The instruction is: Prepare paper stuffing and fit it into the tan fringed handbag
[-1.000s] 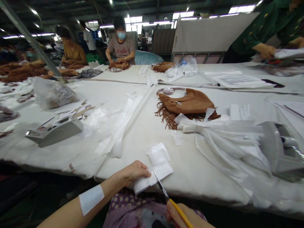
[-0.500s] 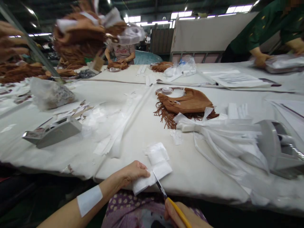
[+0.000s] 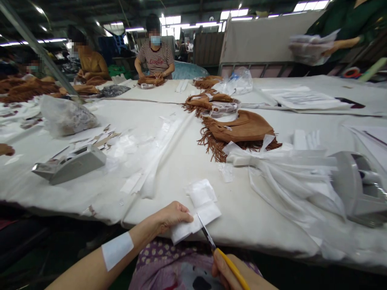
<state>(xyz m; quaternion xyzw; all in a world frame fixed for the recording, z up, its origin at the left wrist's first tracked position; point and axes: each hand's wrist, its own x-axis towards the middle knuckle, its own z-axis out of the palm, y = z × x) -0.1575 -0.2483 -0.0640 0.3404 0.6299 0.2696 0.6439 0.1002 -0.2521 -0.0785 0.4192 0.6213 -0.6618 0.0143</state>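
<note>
My left hand [image 3: 175,217] pinches a folded white sheet [image 3: 208,213], thin like tissue or foam, at the table's front edge. Yellow-handled scissors [image 3: 229,266] are in my right hand [image 3: 225,268], with the fingers wrapped round the handle. Their blades lie across the sheet just right of my left thumb. Another white folded piece [image 3: 201,192] rests on the table touching the far side of the sheet. A white patch [image 3: 117,250] sticks to my left forearm.
Brown fringed bags [image 3: 244,127] lie at mid-table. Grey tape dispensers stand left [image 3: 77,163] and right [image 3: 359,185]. White wrapping sheets [image 3: 290,181] spread before the right one. A stuffed clear bag [image 3: 66,117] sits left. Co-workers [image 3: 155,56] stand beyond the table.
A brown bag that was in the air at upper left now lies behind the nearer fringed bag. The co-worker at right has lifted a clear-wrapped bundle. My hands have barely moved.
</note>
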